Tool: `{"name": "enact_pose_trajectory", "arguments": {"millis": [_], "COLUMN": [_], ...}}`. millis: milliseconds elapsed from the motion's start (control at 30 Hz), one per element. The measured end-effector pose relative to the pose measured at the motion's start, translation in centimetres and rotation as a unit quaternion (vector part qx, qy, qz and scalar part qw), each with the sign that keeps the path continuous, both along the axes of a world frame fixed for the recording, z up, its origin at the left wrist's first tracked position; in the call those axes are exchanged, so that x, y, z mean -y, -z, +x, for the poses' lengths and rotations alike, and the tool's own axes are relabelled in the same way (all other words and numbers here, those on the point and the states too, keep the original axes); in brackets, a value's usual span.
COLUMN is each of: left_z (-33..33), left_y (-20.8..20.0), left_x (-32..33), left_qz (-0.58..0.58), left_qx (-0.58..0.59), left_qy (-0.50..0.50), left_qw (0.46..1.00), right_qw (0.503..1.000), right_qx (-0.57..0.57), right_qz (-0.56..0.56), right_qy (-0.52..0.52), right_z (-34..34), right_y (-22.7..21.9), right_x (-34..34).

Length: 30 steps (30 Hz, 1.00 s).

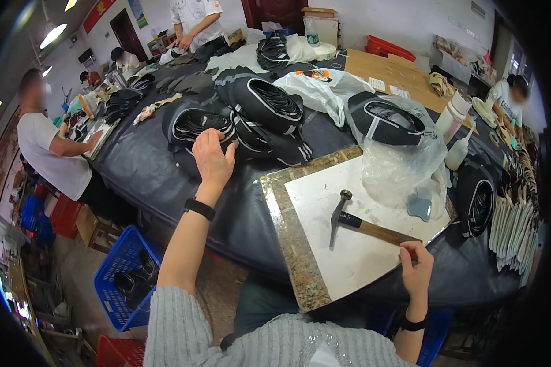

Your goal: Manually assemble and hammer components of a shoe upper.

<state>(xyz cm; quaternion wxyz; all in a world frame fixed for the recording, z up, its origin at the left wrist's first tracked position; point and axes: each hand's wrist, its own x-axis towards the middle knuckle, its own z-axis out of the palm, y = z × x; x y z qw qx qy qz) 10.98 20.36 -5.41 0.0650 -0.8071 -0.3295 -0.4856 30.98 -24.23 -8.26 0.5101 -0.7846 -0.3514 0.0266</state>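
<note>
1. While left hand [213,158] lies curled at the near rim of the black bundle [193,126], firm grip can't be told.
2. Hammer [351,220] on white board [337,269], handle slanting down-right to right hand [417,264], the nearer one; fingers at handle end, pinch unclear.

Wood and dull metal in 1 hammer [374,229]; speckled, stone-like gloss round the slab [295,244]; crinkled, shiny plastic in the clear bag [395,174]; ribbed knit along the left sleeve [172,324].
</note>
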Motion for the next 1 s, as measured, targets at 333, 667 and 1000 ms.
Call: {"name": "enact_pose_trajectory", "arguments": {"millis": [333,667,1000], "left_z": [-2.7,-2.5,-5.9], "left_y": [-6.5,-4.0,-13.3], "left_x": [-2.1,-1.9,-10.9], "left_qz": [-0.127,-0.131,-0.269], "left_qx": [-0.090,-0.125,0.096], "left_qy": [0.103,0.105,0.242], "left_qw": [0.982,0.978,0.927], "right_qw": [0.997,0.993,0.979], "right_qx": [-0.040,-0.051,-0.155], "right_qz": [0.003,-0.031,0.029], "right_qy": [-0.061,-0.099,-0.128], "right_z": [-2.1,-2.9,-1.9], "right_y": [-1.4,-1.7,-2.1], "right_x": [-2.5,-2.7,-4.3]}}
